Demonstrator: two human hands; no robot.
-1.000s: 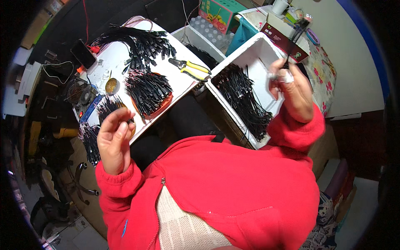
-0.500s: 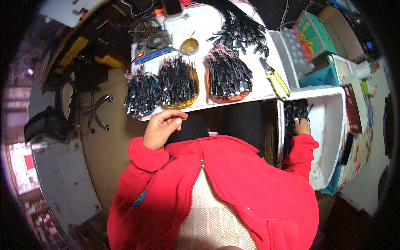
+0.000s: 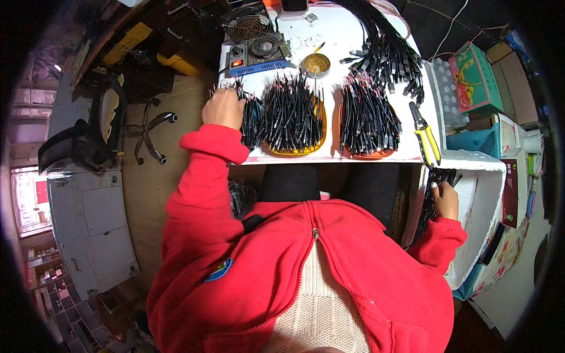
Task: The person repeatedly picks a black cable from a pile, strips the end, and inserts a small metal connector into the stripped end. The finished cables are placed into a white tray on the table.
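My left hand (image 3: 224, 109) is at the upper end of the leftmost bunch of short black cables (image 3: 252, 120). Its fingers curl down, and what lies in them is hidden. Beside it, a second bunch of black cables (image 3: 292, 117) stands upright in a yellow basket (image 3: 296, 152), and a third bunch (image 3: 366, 117) in an orange-red basket (image 3: 376, 155). My right hand (image 3: 445, 202) is closed on black cables (image 3: 431, 203) along the near wall of a white foam box (image 3: 471, 229), with the thumb on top.
Yellow-handled wire strippers (image 3: 428, 138) lie at the right of the white table (image 3: 321, 35). Behind the bunches are a small heating unit (image 3: 259, 54) with a lit red switch and a round tin (image 3: 315, 63). Long black cables with plugs (image 3: 385, 59) hang over the far right.
My left hand has moved from the table's front edge up and forward to the leftmost bunch. My right hand stays in the foam box. The view has shifted, so the table sits further right.
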